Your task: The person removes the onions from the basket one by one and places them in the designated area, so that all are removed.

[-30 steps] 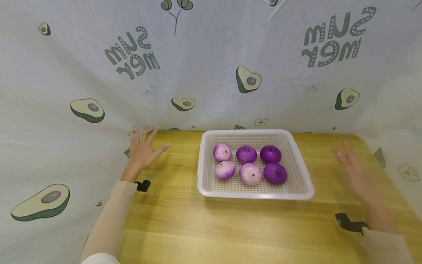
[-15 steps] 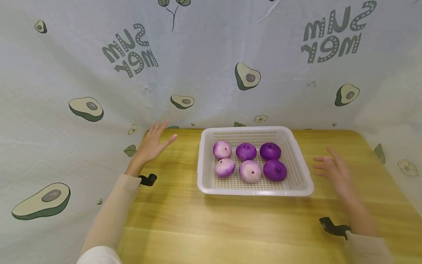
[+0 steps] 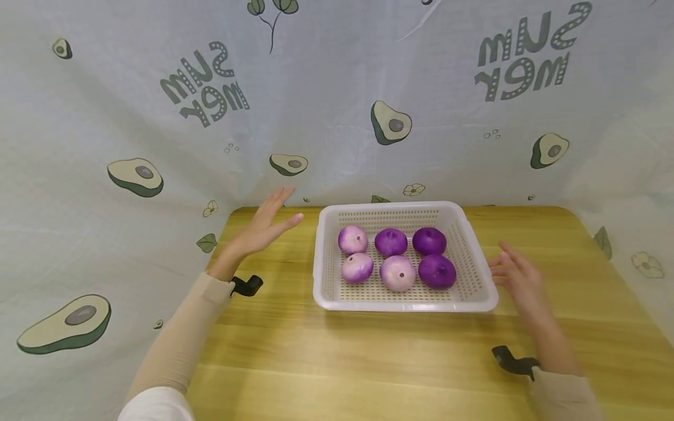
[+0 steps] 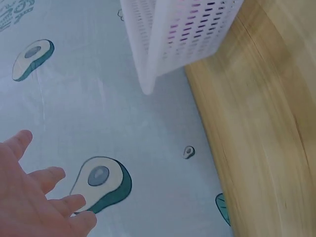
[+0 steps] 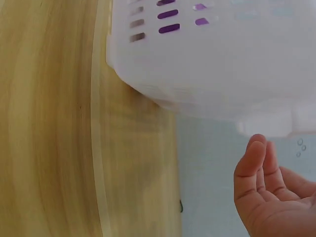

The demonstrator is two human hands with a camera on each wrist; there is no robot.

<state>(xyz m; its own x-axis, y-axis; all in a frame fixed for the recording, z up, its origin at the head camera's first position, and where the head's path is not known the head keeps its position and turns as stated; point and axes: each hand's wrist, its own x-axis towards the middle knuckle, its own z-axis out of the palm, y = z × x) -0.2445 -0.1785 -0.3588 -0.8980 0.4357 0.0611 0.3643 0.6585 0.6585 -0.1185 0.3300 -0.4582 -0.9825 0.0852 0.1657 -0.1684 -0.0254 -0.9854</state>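
Six smooth, round onions [image 3: 394, 269], three deep purple, three paler with purple patches, already sit in two rows inside the white perforated plastic basket [image 3: 408, 306] on the yellowish wood-grained counter [image 3: 368, 362]. Your left hand [image 3: 258, 234], fingers extended and grasping nothing, is left of the basket, apart from it. Your right hand [image 3: 518, 282], loosely bent and unladen, is at its right rim; contact can't be told. Neither has a grip yet.

We're in a screened-off nook here, home or studio impossible to call! A pale sheet [image 3: 326, 76] wraps the back and both sides, avocado prints [image 3: 391, 123] and mirrored "summer" lettering [image 3: 526, 55] all over it, boxing in a wood-grain surface [image 3: 337, 362]; black wrist mounts [image 3: 247, 286] suggest filming!
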